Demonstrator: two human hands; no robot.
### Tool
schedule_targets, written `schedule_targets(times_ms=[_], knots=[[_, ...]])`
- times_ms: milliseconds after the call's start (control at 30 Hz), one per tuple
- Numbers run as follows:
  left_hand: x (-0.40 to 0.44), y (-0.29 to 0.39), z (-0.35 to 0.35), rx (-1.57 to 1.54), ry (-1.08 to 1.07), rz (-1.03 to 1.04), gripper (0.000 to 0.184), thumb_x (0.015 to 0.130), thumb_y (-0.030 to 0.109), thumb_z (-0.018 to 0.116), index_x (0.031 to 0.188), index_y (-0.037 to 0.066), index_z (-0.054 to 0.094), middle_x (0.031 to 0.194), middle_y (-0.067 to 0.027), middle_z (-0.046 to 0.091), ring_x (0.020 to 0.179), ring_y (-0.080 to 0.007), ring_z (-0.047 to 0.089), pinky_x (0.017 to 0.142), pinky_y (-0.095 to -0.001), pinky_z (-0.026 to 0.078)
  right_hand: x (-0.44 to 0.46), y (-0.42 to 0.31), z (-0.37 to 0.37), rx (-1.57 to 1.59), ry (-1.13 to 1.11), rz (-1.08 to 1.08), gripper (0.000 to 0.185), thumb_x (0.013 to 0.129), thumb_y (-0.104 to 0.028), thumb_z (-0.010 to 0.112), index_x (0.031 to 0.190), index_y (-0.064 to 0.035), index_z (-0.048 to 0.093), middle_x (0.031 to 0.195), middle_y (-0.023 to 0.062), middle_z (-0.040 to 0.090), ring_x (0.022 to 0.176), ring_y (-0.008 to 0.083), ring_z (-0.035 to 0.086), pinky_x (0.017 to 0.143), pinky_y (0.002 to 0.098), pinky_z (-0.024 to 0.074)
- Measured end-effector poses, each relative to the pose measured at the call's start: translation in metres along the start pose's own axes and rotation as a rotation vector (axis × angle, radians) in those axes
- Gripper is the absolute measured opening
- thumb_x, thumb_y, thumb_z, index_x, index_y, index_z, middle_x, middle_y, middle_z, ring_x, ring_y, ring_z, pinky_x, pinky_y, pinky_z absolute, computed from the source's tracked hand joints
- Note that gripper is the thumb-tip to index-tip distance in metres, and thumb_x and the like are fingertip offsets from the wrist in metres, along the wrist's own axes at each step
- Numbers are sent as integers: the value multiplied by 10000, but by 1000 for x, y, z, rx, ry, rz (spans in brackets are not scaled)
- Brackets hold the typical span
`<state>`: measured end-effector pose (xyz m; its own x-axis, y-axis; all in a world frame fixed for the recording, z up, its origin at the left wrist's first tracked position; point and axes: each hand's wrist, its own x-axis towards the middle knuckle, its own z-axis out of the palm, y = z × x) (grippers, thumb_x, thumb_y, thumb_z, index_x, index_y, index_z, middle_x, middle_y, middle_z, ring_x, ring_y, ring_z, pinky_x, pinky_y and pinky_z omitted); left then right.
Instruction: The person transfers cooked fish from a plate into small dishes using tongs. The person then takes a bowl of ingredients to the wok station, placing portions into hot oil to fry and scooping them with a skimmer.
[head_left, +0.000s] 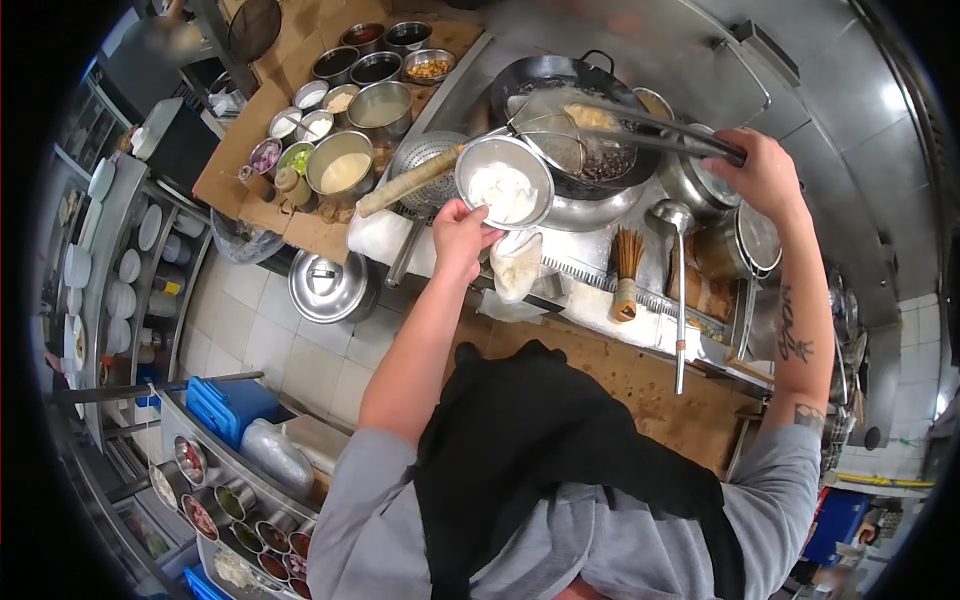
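My left hand (462,240) grips the rim of a metal bowl (468,190) with white pieces (505,192) in it, held over the stove's front edge. My right hand (760,172) is closed around the end of long metal tongs (690,140), which reach left over a black wok (520,80). A golden piece of food (592,117) shows by the tongs' far end; whether the tips grip it I cannot tell. Behind the bowl lies a wire skimmer (553,140) across the wok, its wrapped handle (410,182) pointing left.
Left of the stove stand several seasoning tins (340,165) on cardboard. A perforated ladle (428,160) lies beside them. Before the wok are a cloth (515,268), a bamboo brush (626,265) and a long ladle (681,300). A lidded pot (325,285) stands lower left; metal pots (740,245) sit at right.
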<state>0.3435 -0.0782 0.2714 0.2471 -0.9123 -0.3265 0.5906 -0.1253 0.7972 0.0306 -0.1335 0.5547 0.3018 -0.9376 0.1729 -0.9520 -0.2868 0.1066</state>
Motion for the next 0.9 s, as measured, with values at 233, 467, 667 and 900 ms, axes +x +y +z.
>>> schedule_targets(times_ms=[233,467,667,900], knots=[[0,7,24,185,-70,30,185,889,-13,603,785,37,458,816,-68,553,644,-182,640,587,-318,606,-18,-22,34,-160,45,-313,365,793,-331,723,1085,-115,692,936,77,640,836,306,658,742,412,522],[10,6,25,93,-34,-3,191,887,-17,604,789,36,448,812,-61,530,628,-188,632,580,-322,610,-10,7,9,-72,134,-125,314,811,-354,712,1033,-132,722,971,51,681,846,308,664,754,404,530],[19,7,27,53,-24,22,192,890,-8,609,796,43,450,801,-50,513,614,-175,621,575,-317,612,18,28,-11,-25,196,84,343,832,-384,707,1052,-121,717,938,115,709,894,326,669,786,410,529],[11,3,15,17,-5,20,198,896,-2,606,794,46,443,804,-49,516,632,-175,626,570,-309,608,91,30,39,-120,107,279,377,830,-422,709,1085,-145,723,1014,110,722,957,294,687,835,407,543]])
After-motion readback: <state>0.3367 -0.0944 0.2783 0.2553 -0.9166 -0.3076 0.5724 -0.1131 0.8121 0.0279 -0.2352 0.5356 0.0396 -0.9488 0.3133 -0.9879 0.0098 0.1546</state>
